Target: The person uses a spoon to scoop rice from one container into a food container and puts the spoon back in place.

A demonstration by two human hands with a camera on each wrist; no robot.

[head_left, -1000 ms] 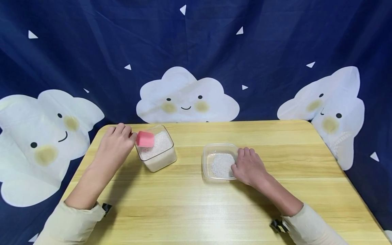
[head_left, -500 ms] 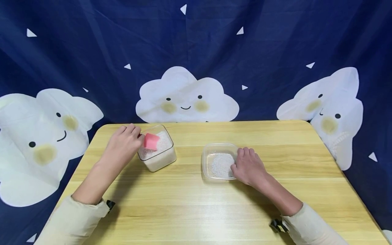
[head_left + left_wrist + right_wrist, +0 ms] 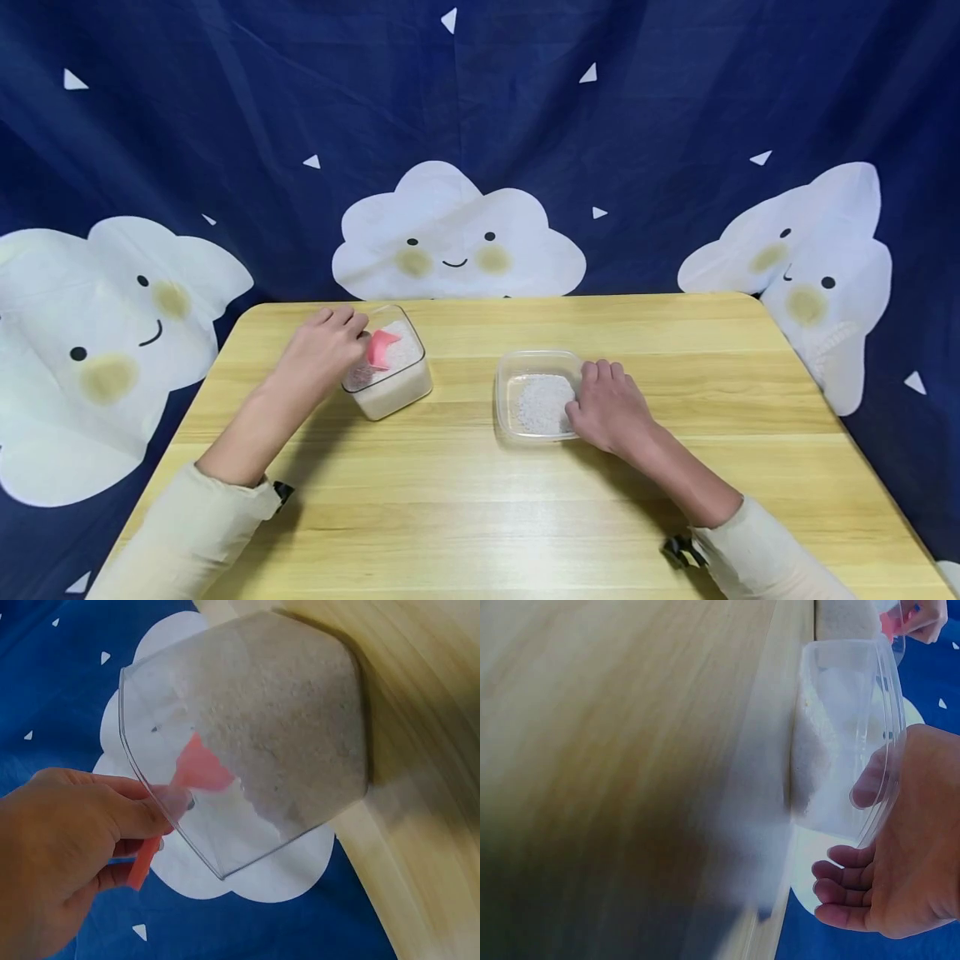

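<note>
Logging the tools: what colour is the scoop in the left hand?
Pink scoop, handle included; the left wrist view shows it best.

Scoop (image 3: 383, 348): smooth plastic
Left box (image 3: 396, 397): clear, glossy, plastic-looking
Right tub (image 3: 502, 402): clear, glossy plastic
Grains (image 3: 545, 404): matt, rough
Desk (image 3: 450, 500): smooth, glossy wood grain
Backdrop (image 3: 637, 125): creased cloth

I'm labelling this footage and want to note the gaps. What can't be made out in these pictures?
- Head view: most of the handle of the pink scoop, behind the left hand.
- Head view: part of the right side of the shallow container, behind the right hand.
- Right wrist view: the tall container, cut off by the top edge.
- Head view: the kind of pale grains, too small.
</note>
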